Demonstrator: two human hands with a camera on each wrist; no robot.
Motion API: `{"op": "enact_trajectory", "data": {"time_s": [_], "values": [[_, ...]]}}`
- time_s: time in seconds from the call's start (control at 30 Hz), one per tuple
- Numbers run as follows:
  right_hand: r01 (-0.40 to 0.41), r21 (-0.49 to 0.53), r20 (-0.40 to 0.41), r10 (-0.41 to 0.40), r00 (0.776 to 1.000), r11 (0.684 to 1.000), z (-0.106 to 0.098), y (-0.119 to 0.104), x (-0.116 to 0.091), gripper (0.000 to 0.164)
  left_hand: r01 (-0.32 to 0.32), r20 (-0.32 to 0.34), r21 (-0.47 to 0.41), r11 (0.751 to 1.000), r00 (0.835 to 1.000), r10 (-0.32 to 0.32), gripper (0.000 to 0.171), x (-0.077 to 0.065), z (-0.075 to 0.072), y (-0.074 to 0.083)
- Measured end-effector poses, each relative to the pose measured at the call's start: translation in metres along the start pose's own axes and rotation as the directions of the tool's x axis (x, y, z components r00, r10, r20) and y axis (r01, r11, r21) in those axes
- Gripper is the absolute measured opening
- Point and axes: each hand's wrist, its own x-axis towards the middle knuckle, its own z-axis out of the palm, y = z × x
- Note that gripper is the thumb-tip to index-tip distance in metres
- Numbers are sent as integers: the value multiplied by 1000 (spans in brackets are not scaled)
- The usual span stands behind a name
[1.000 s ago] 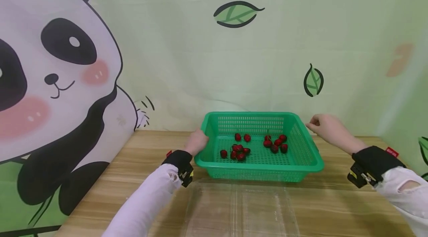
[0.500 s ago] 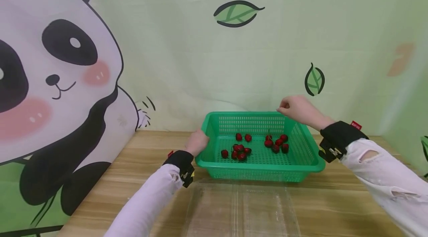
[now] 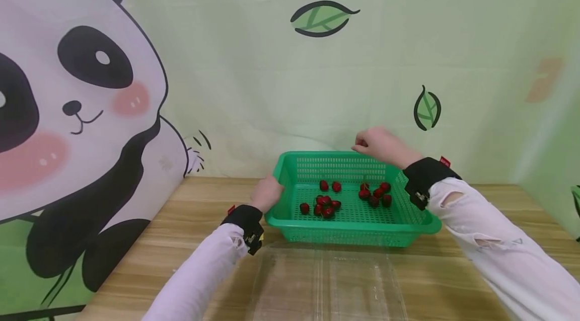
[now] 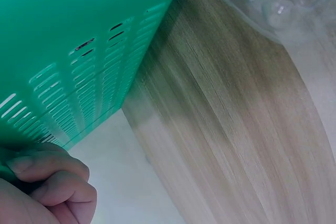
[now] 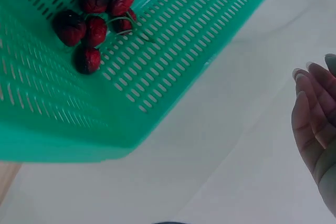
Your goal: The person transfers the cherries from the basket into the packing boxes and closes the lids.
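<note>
A green plastic basket (image 3: 353, 226) with slotted walls stands on the table, with several dark red cherries (image 3: 326, 209) lying loose on its floor in small clusters. My left hand (image 3: 266, 193) grips its left rim, and curled fingers (image 4: 60, 182) show against the side wall in the left wrist view. Over the back right part of the rim hovers my right hand (image 3: 382, 146), apart from the basket. In the right wrist view its fingers (image 5: 310, 114) are loosely bent, and no object shows in them; the thumb is mostly cut off by the frame edge.
A clear plastic container (image 3: 326, 286) with two sections lies on the wooden table (image 3: 453, 281), close in front of the basket. Behind the basket hangs a pale green cloth backdrop (image 3: 244, 84) with a printed panda and leaves.
My right hand has moved left, from beside the basket's right rim to above its back rim. The left hand stays on the left rim, and the basket and cherries look unmoved.
</note>
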Motion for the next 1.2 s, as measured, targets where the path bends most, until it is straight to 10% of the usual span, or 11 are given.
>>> {"op": "enact_trajectory", "data": {"time_s": [0.6, 1.2], "values": [[97, -156, 71, -87, 994, 983, 56, 4, 17, 34, 13, 4, -36, 999, 1000, -13, 26, -1, 1, -2], [-107, -161, 216, 141, 966, 981, 69, 32, 6, 39, 22, 12, -36, 999, 1000, -21, 34, -2, 1, 0]]}}
